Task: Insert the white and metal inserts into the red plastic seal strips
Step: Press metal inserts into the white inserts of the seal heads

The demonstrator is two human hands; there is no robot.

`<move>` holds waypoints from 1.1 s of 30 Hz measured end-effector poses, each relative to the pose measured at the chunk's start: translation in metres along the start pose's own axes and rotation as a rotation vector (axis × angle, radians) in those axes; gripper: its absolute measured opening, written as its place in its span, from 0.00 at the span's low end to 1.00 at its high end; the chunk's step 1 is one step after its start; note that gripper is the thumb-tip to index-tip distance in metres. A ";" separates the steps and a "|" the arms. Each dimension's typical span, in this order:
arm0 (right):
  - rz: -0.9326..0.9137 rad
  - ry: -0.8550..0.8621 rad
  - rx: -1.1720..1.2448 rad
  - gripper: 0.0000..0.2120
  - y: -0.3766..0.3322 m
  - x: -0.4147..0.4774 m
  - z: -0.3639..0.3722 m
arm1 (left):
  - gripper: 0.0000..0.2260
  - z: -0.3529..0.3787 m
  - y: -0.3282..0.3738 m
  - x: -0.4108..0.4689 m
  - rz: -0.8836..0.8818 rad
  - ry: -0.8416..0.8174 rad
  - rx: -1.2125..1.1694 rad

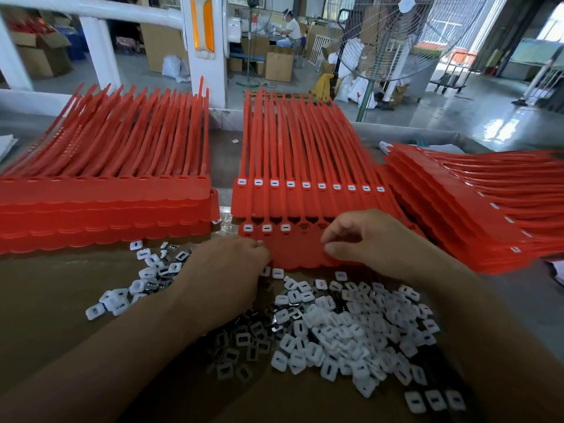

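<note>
Lying nearest, white and metal inserts [335, 331] were found heaped on cardboard [61, 346]. Beyond them, left hand [225, 267] and right hand [372, 236] were observed with fingers curled at the near edge of the middle red seal strips [299, 254]; whether anything was pinched could not be determined. Three front sockets [267, 228] and the whole rear row [306, 185] were filled.

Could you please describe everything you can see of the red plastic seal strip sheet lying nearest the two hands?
The red plastic seal strip sheet is a glossy joined row of flat tags with a scalloped near edge, lying flat in the middle, overlapping a filled sheet behind. Its three leftmost sockets hold white slotted inserts; the next two look empty, the rest are hidden. The left hand and right hand touch its front; their grip is unclear.
</note>
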State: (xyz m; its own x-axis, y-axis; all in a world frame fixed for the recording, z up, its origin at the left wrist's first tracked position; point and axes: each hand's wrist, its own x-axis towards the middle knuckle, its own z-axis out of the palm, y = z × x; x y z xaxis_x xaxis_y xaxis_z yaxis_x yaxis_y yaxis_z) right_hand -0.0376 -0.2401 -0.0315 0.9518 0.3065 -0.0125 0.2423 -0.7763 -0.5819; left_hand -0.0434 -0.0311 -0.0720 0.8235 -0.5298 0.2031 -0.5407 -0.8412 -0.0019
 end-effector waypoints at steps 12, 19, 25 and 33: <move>0.092 -0.320 -0.090 0.06 0.001 -0.015 -0.013 | 0.18 -0.002 0.001 0.000 0.002 0.026 -0.001; 0.110 -0.322 -0.169 0.07 -0.003 -0.016 -0.006 | 0.19 0.000 0.000 -0.002 -0.001 0.025 0.004; 0.086 -0.327 -0.184 0.05 -0.003 -0.017 -0.007 | 0.18 0.001 0.000 -0.003 -0.001 0.032 0.009; 0.021 -0.156 0.066 0.06 -0.003 -0.017 -0.010 | 0.19 0.002 0.000 -0.003 -0.003 0.020 0.015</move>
State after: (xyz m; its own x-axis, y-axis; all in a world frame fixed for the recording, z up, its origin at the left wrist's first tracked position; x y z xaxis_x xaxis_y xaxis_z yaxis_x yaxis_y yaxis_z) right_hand -0.0532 -0.2484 -0.0216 0.9146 0.3761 -0.1486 0.2045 -0.7470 -0.6326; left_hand -0.0457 -0.0295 -0.0750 0.8214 -0.5251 0.2225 -0.5355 -0.8444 -0.0158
